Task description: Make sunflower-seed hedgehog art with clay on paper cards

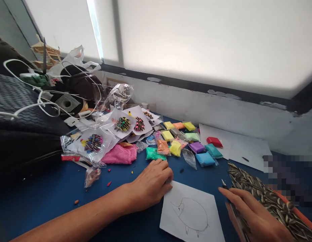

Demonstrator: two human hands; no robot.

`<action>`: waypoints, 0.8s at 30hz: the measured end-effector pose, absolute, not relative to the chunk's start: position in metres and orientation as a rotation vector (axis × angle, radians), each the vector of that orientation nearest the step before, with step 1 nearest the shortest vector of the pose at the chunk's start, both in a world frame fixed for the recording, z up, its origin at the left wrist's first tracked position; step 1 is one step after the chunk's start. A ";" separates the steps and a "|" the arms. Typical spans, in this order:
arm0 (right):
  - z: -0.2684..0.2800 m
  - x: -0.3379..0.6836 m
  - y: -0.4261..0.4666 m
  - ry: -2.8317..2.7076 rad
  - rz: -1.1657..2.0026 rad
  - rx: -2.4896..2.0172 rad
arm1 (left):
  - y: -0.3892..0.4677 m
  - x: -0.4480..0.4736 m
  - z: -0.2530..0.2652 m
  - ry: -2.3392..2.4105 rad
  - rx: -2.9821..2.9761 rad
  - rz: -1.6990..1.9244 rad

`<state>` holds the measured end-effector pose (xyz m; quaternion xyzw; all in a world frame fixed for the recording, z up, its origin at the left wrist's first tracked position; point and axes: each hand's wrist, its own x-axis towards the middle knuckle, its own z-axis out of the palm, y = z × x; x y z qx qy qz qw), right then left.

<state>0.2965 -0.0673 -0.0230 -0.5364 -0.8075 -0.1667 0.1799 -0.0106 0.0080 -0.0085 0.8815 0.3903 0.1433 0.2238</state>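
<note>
A sheet of white paper (193,228) bears a line drawing of a round-bodied animal with a pointed snout, one eye and two short legs. My left hand (153,185) rests at its upper left corner, fingers curled and thumb by the paper's edge; whatever lies under the fingers is hidden. Just beyond those knuckles lies a green clay packet (154,153). To the right of the drawing, my right hand (254,215) is closed around a slim dark pen (231,201) with a silvery tip. Beside this hand spreads a heap of striped sunflower seeds (259,191).
Colourful clay packets (196,147) lie across the middle. Seed-covered craft pieces on paper (123,124), a pink cloth (120,154) and a clear bag (89,176) are at left. White sheets (236,148) lie by the wall. Cables and a black bag (25,141) crowd the left side.
</note>
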 end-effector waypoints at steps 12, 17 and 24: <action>-0.015 0.319 -0.051 -2.634 -0.793 -1.279 | 0.009 -0.010 -0.012 1.066 2.435 0.414; -0.026 0.328 -0.050 -2.649 -0.803 -1.292 | 0.007 -0.011 -0.009 1.071 2.442 0.413; -0.019 0.318 -0.050 -2.551 -0.845 -1.279 | 0.006 -0.010 -0.003 1.038 2.469 0.430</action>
